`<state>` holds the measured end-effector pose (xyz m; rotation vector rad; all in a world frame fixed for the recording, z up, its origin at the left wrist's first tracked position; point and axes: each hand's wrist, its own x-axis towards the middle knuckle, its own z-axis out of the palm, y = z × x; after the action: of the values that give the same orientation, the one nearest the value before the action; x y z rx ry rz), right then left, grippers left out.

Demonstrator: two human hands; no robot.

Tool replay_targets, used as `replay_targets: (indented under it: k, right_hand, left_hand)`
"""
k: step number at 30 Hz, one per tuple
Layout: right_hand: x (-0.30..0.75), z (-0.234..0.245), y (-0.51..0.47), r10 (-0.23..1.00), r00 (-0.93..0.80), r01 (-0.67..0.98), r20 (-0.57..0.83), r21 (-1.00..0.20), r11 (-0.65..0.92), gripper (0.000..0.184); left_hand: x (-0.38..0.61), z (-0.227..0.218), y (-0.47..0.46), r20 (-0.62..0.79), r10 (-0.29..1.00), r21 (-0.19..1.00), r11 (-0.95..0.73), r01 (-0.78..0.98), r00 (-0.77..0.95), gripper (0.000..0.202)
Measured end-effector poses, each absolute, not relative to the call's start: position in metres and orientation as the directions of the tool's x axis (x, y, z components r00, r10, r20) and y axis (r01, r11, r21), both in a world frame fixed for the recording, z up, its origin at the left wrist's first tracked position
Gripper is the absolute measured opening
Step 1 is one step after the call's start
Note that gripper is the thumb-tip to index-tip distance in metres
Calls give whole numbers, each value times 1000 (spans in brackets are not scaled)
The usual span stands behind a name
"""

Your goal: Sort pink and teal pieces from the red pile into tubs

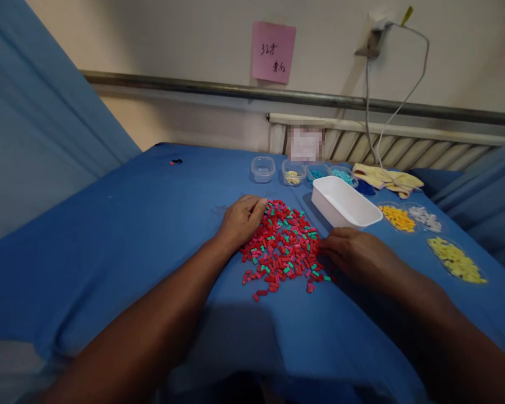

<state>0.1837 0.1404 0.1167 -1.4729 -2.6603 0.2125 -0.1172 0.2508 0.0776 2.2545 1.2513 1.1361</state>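
Observation:
A heap of small plastic building bricks (284,241), mostly red and pink with some green ones, is spread on a blue cloth. My left hand (243,220) rests against the upper left edge of the heap, its thumb along the bricks and its other fingers partly hidden. At the heap's right edge, my right hand (348,249) has its fingers bent and close together, with the tips among the bricks; whatever they hold is hidden. Just beyond that hand stands a white plastic tub (345,203), nothing visible inside.
Clear containers line the back, including one of pale yellow bricks (293,177) and an empty one (263,170). On the right lie orange bricks (398,217), grey bricks (424,219), yellow bricks (454,258) and a yellow cloth (387,177). A cable (367,106) hangs behind.

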Motion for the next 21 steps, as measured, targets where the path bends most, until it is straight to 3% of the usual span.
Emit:
replay_targets:
  k: [21]
  right_hand:
    - [179, 103, 152, 911, -410, 889, -46, -241, 388, 26]
  left_hand:
    - [-116, 77, 249, 484, 823, 615, -561, 555, 297, 45]
